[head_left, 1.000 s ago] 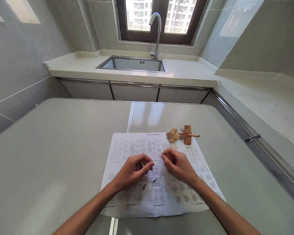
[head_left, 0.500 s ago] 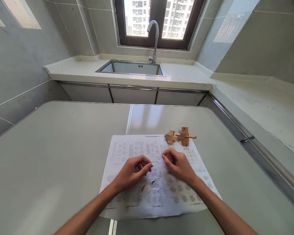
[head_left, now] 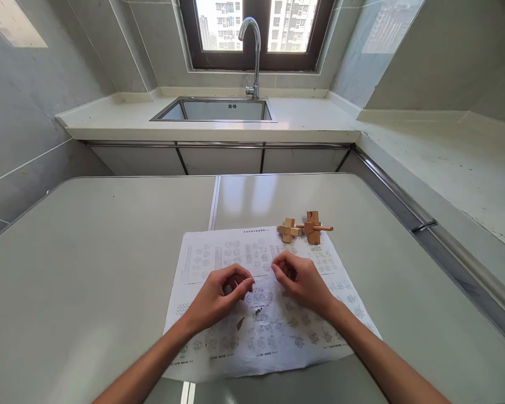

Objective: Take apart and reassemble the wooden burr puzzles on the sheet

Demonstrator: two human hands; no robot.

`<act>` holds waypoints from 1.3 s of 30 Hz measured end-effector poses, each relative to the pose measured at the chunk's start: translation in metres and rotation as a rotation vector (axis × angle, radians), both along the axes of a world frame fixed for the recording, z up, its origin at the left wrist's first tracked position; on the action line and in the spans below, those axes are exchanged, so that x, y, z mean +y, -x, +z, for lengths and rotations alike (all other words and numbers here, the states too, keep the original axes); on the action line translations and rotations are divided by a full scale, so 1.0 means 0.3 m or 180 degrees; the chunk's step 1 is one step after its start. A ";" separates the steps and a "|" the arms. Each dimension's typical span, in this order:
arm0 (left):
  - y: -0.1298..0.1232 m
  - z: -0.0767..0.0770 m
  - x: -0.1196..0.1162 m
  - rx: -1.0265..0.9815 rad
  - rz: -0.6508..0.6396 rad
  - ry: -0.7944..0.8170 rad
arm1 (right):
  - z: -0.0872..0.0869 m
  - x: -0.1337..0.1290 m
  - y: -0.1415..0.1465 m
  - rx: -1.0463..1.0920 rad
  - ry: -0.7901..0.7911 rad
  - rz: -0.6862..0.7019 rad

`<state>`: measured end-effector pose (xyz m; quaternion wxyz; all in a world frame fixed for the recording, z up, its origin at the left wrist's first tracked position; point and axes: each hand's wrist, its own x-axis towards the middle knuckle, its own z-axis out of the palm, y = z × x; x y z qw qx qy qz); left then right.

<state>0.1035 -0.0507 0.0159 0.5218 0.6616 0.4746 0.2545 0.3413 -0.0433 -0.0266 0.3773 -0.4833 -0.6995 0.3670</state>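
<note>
A large printed instruction sheet [head_left: 252, 359] with small diagrams lies creased on the table, a hole and a small tear in its lower middle. Over its left half rests my left hand [head_left: 224, 294], fingers loosely curled and thumb close to the fingertips, with nothing visible in it. My right hand [head_left: 302, 279] lies on the right half, thumb and fingers curled in, also showing nothing held. Just beyond it, at the sheet's far right edge, sit two interlocking wooden puzzles: a lighter wooden puzzle [head_left: 289, 230] and a browner wooden puzzle [head_left: 313, 228] with a dark mark, close together.
The pale table [head_left: 88, 252] has a white seam [head_left: 214, 202] running across it. Behind it stands a counter [head_left: 311, 115] with a sink [head_left: 219, 110] and a tall faucet [head_left: 255, 56] under a window. A metal rail [head_left: 399, 189] runs along the right-hand counter.
The whole view has shifted a little, so everything appears slightly further left and higher. Both hands keep nearly the same pose on the sheet, and the puzzles stay in place.
</note>
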 end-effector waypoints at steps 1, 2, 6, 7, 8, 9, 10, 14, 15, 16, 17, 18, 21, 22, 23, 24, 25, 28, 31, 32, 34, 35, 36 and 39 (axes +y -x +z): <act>0.000 0.001 0.001 0.0007 0.0011 0.0000 | 0.001 0.000 0.000 0.0006 -0.0006 0.0011; 0.000 0.001 0.002 0.0024 0.0014 0.0013 | 0.002 0.001 0.001 0.0010 -0.0012 0.0026; 0.005 0.003 0.005 0.0050 -0.0001 0.0039 | 0.006 0.001 0.002 -0.0026 -0.0039 0.0093; 0.006 0.004 0.006 0.0045 -0.0005 0.0044 | 0.007 0.001 0.003 -0.0034 -0.0045 0.0097; 0.007 0.004 0.007 0.0038 -0.0007 0.0050 | 0.008 0.001 0.003 -0.0039 -0.0050 0.0099; 0.007 0.004 0.008 0.0033 -0.0008 0.0056 | 0.008 0.001 0.004 -0.0044 -0.0055 0.0101; 0.008 0.004 0.009 0.0028 -0.0003 0.0059 | 0.008 0.001 0.005 -0.0051 -0.0062 0.0104; 0.012 -0.001 0.011 -0.0016 0.0010 0.0075 | 0.009 0.003 0.007 -0.0081 -0.0047 0.0100; 0.014 -0.003 0.011 -0.0031 0.0006 0.0083 | 0.008 0.003 0.007 -0.0084 -0.0027 0.0094; 0.016 -0.003 0.011 -0.0038 0.0000 0.0093 | 0.008 0.004 0.007 -0.0085 -0.0005 0.0090; 0.019 -0.003 0.011 -0.0034 -0.0007 0.0104 | 0.007 0.005 0.007 -0.0082 0.0015 0.0087; 0.022 -0.003 0.012 -0.0022 -0.0014 0.0114 | 0.006 0.006 0.007 -0.0077 0.0033 0.0087; 0.039 0.002 0.020 0.0045 -0.0057 0.0175 | 0.005 0.009 0.006 -0.0057 0.0078 0.0093; 0.048 0.003 0.026 0.0059 -0.0070 0.0199 | 0.005 0.010 0.005 -0.0051 0.0091 0.0096; 0.060 0.004 0.033 0.0065 -0.0075 0.0217 | 0.005 0.010 0.005 -0.0047 0.0102 0.0098; 0.073 0.004 0.042 0.0067 -0.0060 0.0222 | 0.005 0.011 0.006 -0.0041 0.0110 0.0100; 0.089 0.003 0.052 0.0069 -0.0031 0.0212 | 0.005 0.011 0.006 -0.0033 0.0115 0.0102; 0.139 -0.001 0.082 0.0128 0.0142 0.0051 | 0.006 0.011 0.008 -0.0011 0.0124 0.0099; 0.176 -0.004 0.104 0.0220 0.0354 -0.0092 | 0.009 0.012 0.010 0.0004 0.0141 0.0084; 0.181 -0.004 0.108 0.0251 0.0403 -0.0106 | 0.011 0.012 0.010 0.0016 0.0154 0.0090; 0.183 -0.006 0.111 0.0333 0.0419 -0.0116 | 0.014 0.013 0.011 0.0062 0.0194 0.0117; 0.180 -0.007 0.112 0.0382 0.0392 -0.0128 | 0.016 0.014 0.011 0.0085 0.0214 0.0128; 0.177 -0.008 0.111 0.0432 0.0354 -0.0148 | 0.017 0.014 0.011 0.0101 0.0229 0.0137; 0.170 -0.015 0.111 0.0535 0.0293 -0.0217 | 0.017 0.013 0.012 0.0080 0.0226 0.0127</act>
